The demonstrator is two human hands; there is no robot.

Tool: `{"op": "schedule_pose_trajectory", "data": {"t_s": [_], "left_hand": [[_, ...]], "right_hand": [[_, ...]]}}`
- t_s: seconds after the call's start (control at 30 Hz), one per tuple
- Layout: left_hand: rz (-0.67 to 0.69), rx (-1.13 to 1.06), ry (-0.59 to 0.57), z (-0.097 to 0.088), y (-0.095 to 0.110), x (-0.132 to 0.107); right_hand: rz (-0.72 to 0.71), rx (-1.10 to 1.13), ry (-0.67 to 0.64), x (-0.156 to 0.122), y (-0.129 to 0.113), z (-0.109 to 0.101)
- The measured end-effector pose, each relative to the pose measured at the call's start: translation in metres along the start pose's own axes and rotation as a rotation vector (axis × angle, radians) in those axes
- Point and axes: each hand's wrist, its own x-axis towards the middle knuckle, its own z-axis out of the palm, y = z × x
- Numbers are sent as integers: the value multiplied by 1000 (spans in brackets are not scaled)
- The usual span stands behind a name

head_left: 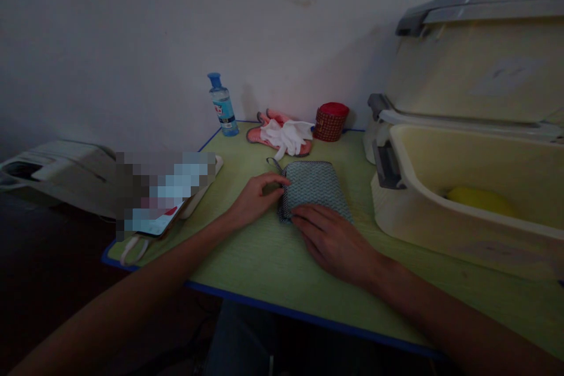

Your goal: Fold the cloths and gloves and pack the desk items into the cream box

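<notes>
A blue-grey patterned cloth pad with dark edging lies flat on the table, and a small loop sticks out at its far left corner. My left hand is at the pad's left edge, thumb and forefinger closed on the edging. Across its near part rests my right hand, fingers stretched out and lying flat. The right hand covers the pad's near right portion.
A blue-capped bottle, pink and white cloth items and a red round container stand along the wall. Cream bins are stacked at right, something yellow inside the lower one. A phone leans at left. The table has a blue edge.
</notes>
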Motion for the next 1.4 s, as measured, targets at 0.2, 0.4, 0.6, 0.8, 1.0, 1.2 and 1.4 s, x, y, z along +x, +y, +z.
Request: {"op": "schedule_pose_trajectory", "data": {"t_s": [0.2,0.4,0.6,0.8,1.0,1.2,1.4], "left_hand": [[-22,-6,75,1,3,1],[-19,73,68,4,1,1],[-24,110,73,4,-1,1],[-10,131,74,5,-1,1],[47,218,56,6,-1,0],[161,362,162,6,1,-6],[352,391,-87,5,0,-7]], "right_hand": [[-42,-7,13,0,-1,0],[-51,9,-41,0,-1,0],[-81,7,-47,0,0,2],[-109,8,-46,0,1,3],[-101,21,-38,-1,1,3],[-105,11,-46,-1,1,4],[-95,-9,-42,0,-1,3]]}}
